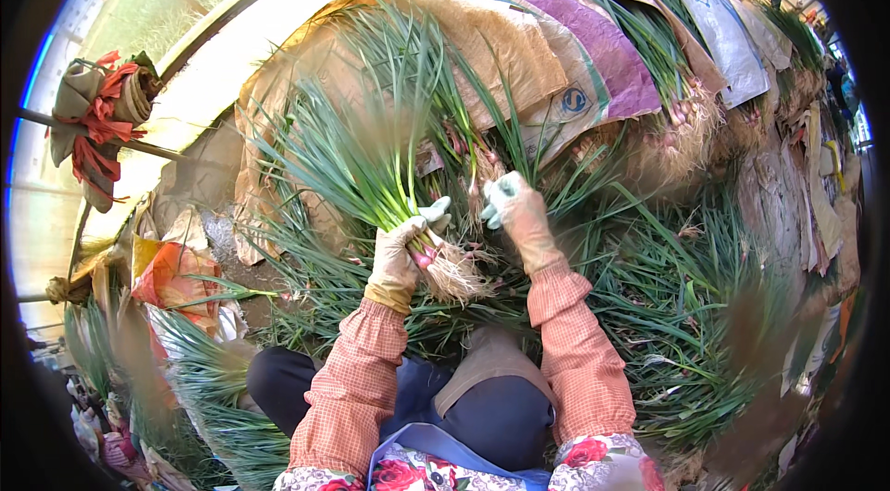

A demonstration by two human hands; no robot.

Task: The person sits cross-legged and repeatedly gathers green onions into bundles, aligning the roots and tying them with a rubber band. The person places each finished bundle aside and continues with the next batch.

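Observation:
My left hand (398, 256), in a pale work glove, grips a bunch of scallions (381, 197) just above its reddish bulbs. The green leaves fan up and to the left, while the pale stringy roots (455, 275) hang out on the right of the glove. My gloved right hand (523, 209) is held a short way to the right, its fingers curled beside the roots of other loose scallions (480, 161). Whether anything is pinched in those fingers is unclear. More loose scallions (667, 282) lie around both hands and in front of my knees.
Woven sacks (514, 60) cover scallion bundles (678, 98) along the far side. Sorted scallions (236, 414) lie at my lower left beside an orange plastic bag (177, 282). Rolled cloth with red strips (108, 108) hangs from a bar at the left. Plastic sheeting borders the upper left.

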